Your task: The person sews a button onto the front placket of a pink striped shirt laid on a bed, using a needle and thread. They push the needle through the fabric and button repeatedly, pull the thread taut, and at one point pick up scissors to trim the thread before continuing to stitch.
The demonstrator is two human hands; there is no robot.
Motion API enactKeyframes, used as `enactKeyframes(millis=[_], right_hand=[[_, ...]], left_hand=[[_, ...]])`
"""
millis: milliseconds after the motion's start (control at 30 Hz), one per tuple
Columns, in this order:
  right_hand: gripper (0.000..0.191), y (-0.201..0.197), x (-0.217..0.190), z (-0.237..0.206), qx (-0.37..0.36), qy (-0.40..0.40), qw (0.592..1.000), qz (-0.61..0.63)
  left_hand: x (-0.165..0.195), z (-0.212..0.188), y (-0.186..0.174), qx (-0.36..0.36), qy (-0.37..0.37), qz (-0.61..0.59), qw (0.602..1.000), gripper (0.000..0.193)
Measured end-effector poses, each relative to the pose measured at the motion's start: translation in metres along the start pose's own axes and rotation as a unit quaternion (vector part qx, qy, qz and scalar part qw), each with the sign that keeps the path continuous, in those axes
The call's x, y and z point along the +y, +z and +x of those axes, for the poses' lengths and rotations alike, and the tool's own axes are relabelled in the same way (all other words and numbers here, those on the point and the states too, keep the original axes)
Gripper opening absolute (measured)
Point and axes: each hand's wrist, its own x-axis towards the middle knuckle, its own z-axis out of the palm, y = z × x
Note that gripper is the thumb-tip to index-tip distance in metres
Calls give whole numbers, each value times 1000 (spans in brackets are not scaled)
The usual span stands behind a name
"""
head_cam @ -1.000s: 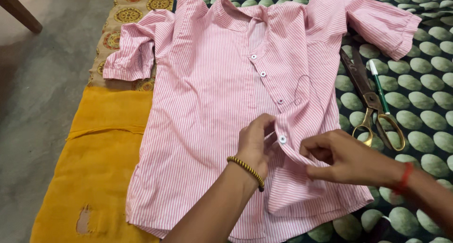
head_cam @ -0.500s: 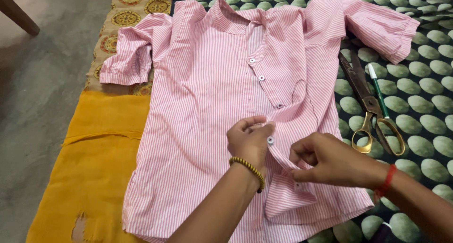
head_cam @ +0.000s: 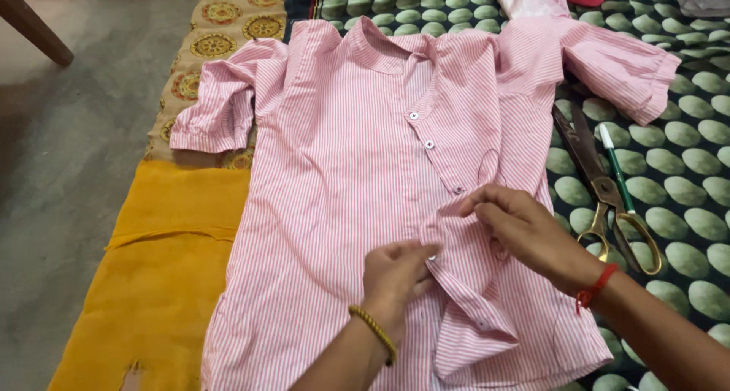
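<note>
Shirt (head_cam: 342, 201) placket edge pinched by left hand (head_cam: 395, 273), right hand (head_cam: 525, 227) fingers clamped alongside

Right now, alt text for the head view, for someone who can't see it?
Two hands pinch the button placket of a pink striped shirt spread flat: the left hand grips at a button, the right hand holds the fabric edge beside it. To the right, scissors and a green pen lie on a green dotted cloth; a yellow cloth lies to the left.

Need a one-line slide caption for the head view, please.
Both hands, left and right, pinch the pink striped shirt at its button placket; scissors lie alongside.
</note>
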Motion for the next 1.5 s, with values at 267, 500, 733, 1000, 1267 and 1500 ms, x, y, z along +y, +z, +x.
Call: enactKeyframes(millis=[267, 500, 733, 1000, 1267, 1500], right_hand=[[22, 2, -18, 4, -8, -60, 994, -96], [16, 1, -58, 1, -35, -206, 948, -239], [14, -10, -50, 15, -159, -199, 945, -203], [15, -34, -24, 20, -223, -89, 969, -56], [19, -45, -20, 21, -230, -74, 966, -87], [17, -48, -17, 23, -226, -84, 968, -71]], left_hand=[[-12, -13, 2, 86, 168, 136, 973, 32], [11, -35, 6, 3, 333, 289, 898, 17], [13, -31, 8, -87, 263, 236, 931, 19], [9, -24, 7, -123, 95, -9, 988, 24], [20, -34, 13, -107, 61, 40, 992, 25], [18, -30, 15, -126, 111, 39, 985, 21]])
